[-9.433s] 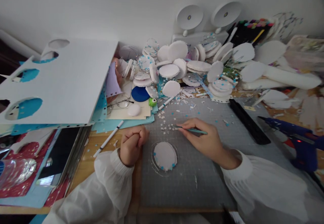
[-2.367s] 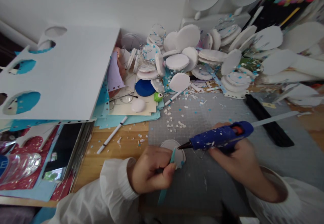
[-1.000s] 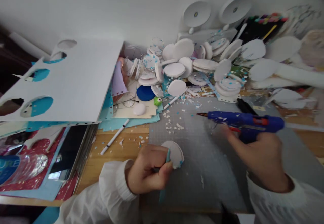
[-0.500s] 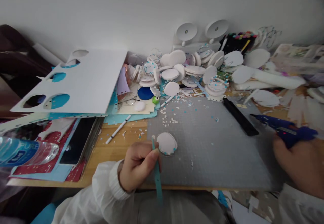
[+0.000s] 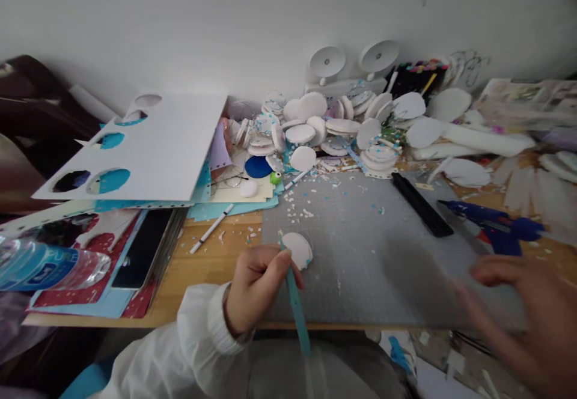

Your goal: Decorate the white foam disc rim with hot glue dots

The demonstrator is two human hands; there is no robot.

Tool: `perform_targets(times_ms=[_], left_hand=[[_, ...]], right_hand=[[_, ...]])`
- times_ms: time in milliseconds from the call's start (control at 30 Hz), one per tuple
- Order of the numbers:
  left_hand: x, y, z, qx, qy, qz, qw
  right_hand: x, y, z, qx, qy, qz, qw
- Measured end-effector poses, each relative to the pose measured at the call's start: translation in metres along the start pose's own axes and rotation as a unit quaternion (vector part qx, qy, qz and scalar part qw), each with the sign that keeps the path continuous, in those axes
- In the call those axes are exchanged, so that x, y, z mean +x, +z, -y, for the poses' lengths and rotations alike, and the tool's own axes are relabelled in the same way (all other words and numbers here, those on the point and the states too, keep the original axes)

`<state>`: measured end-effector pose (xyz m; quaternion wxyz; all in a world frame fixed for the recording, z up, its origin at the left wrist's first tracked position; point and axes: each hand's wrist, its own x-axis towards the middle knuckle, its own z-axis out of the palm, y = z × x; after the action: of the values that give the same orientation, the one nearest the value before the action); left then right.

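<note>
Pinched between the thumb and fingers of my left hand (image 5: 261,288) is a narrow teal paper strip (image 5: 296,306), its lower end hanging past the table edge. The strip's top end is beside a white foam disc (image 5: 297,251) with small blue bits on its rim, lying on the grey cutting mat (image 5: 356,279). My right hand (image 5: 527,318), blurred, is open with fingers spread and holds nothing. Just beyond it, a blue glue gun (image 5: 498,223) lies on its side, apart from the fingers. A black utility knife (image 5: 421,205) lies left of the gun.
Many white discs (image 5: 313,106) are heaped along the wall, with paper scraps before them. At left are a white board with round holes (image 5: 175,140), a phone (image 5: 143,252), a water bottle (image 5: 54,265) and a white pen (image 5: 211,228).
My right hand has let go of the glue gun, which now lies on the table, and has drawn back toward me. My left hand has brought the strip slightly right, against the disc's edge.
</note>
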<state>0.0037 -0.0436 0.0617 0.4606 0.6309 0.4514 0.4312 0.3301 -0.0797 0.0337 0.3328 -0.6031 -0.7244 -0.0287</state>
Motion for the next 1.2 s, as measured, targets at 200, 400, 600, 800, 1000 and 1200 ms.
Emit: perform_targets(times_ms=[200, 400, 600, 800, 1000, 1200], left_hand=[[0.009, 0.029, -0.005, 0.063, -0.005, 0.054, 0.996], [0.013, 0.034, -0.002, 0.129, -0.023, 0.051, 0.99], [0.023, 0.007, 0.002, 0.219, 0.168, 0.148, 0.95], [0.029, -0.025, 0.037, 0.398, 0.317, 0.229, 0.83], [0.044, -0.035, 0.065, 0.392, 0.34, 0.266, 0.812], [0.053, -0.035, 0.077, 0.322, 0.336, 0.211, 0.86]], right_hand=[[0.04, 0.043, 0.095, 0.078, -0.304, 0.045, 0.948], [0.063, 0.07, 0.107, 0.095, -0.411, 0.016, 0.906], [0.079, 0.079, 0.092, 0.195, -0.375, 0.013, 0.906], [0.087, 0.103, 0.073, 0.377, -0.149, -0.041, 0.913], [0.078, 0.119, 0.064, 0.498, 0.034, -0.002, 0.867], [0.064, 0.12, 0.065, 0.561, 0.146, 0.194, 0.791]])
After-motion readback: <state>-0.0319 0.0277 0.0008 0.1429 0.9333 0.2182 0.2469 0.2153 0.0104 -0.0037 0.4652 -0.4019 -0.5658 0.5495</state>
